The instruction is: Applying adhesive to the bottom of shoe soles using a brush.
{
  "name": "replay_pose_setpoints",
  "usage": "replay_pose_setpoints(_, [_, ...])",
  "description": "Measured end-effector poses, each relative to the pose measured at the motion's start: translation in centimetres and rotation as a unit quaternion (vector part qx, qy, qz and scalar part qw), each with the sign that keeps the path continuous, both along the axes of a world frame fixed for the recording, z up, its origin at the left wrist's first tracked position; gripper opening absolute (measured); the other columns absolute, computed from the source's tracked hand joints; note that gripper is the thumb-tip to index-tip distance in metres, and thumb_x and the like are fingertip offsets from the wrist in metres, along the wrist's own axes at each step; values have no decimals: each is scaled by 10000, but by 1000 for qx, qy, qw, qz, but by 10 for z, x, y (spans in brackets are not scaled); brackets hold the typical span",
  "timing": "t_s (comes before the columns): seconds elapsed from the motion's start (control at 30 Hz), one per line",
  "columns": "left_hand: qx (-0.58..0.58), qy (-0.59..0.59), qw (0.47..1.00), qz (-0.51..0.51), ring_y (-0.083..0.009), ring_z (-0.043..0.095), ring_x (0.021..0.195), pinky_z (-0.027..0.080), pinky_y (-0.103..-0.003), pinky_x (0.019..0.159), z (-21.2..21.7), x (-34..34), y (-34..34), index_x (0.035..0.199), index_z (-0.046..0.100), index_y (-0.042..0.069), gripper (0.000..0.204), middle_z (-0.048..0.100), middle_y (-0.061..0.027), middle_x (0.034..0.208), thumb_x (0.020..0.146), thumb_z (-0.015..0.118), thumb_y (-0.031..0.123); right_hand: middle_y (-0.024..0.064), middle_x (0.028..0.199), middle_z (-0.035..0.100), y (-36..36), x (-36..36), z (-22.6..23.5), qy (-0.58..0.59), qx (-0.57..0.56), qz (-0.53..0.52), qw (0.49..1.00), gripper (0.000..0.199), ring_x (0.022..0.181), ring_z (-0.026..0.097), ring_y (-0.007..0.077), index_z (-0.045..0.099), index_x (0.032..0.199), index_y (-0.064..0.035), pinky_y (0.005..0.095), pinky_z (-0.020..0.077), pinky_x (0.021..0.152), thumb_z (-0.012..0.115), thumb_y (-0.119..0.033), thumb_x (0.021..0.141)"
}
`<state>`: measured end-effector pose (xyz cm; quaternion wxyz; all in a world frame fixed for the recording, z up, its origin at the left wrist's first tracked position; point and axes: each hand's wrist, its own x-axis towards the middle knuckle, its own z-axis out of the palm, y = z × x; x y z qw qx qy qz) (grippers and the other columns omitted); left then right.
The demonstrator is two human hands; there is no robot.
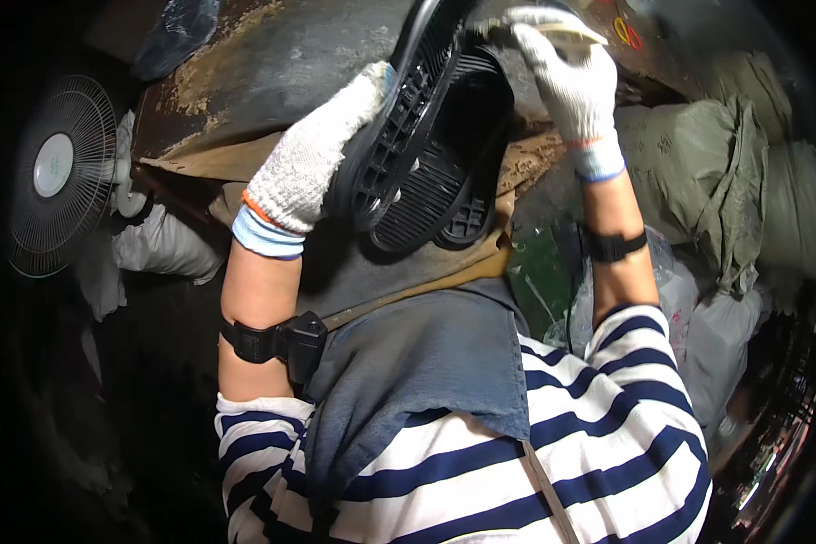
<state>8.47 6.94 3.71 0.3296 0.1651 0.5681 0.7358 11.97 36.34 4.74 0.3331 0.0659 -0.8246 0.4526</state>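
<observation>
My left hand (326, 150), in a white knit glove, is closed on the side of a black shoe sole (397, 136) held tilted up, its gridded inner face partly showing. Behind and below that one lie more black soles (435, 181), overlapping on the cloth-draped work surface. Up at the top, my right hand (576, 86), gloved too, has its fingers curled round a pale, curved tool (567, 34). A dark, rough end reaches from it toward the raised sole's upper edge; whether they touch is unclear, and the tool's kind cannot be made out.
A worn, dark bench top (281, 82) spreads ahead, with dark plastic wrap (177, 36) at its far left. An electric fan (59, 172) stands on the left. Stuffed grey-green sacks (689, 154) crowd the right. A yellow-and-red loop (626, 33) lies beyond my right hand.
</observation>
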Motion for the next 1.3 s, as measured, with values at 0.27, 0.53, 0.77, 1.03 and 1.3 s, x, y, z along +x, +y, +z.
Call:
replay_pose_setpoints(0.27, [140,-360,921,-53,-459,735,966,647,-597,652,-8,18,-10,1455,518,21,617,676,-257,1264,1099,413,515,16,884,780,7,-7,-1,145,233,-67,959,87,862,727,229,809,931,-139,342,557,855,795,-202,873])
replay_pose_setpoints(0.53, [302,-431,836,-156,-611,594,1181,508,-794,874,-5,19,6,1563,380,4,740,510,-290,1497,1081,388,565,72,904,720,-22,-38,46,174,328,-72,926,139,865,667,313,785,993,-161,413,530,822,763,-179,857])
replay_pose_setpoints(0.77, [331,-430,831,-121,-582,633,1142,563,-728,826,-18,20,9,1591,308,-9,750,476,-328,1503,1095,345,552,65,957,797,-24,-42,-9,34,-132,33,990,149,819,731,101,786,1053,-18,249,579,745,755,-92,927])
replay_pose_setpoints(1.03, [366,-428,818,-118,-594,620,1156,546,-740,854,-30,32,5,1588,309,-26,770,430,-328,1545,1087,363,557,40,1042,784,-67,-40,-32,-86,-229,95,965,211,936,701,88,762,1128,-55,252,552,860,757,-120,927])
replay_pose_setpoints(1.3, [378,-441,804,-130,-581,630,1154,558,-706,842,-33,35,7,1601,301,5,763,430,-313,1556,1087,365,565,46,1028,786,-34,-52,-47,-29,-150,40,987,196,937,718,109,762,1118,-49,265,566,852,727,-141,949])
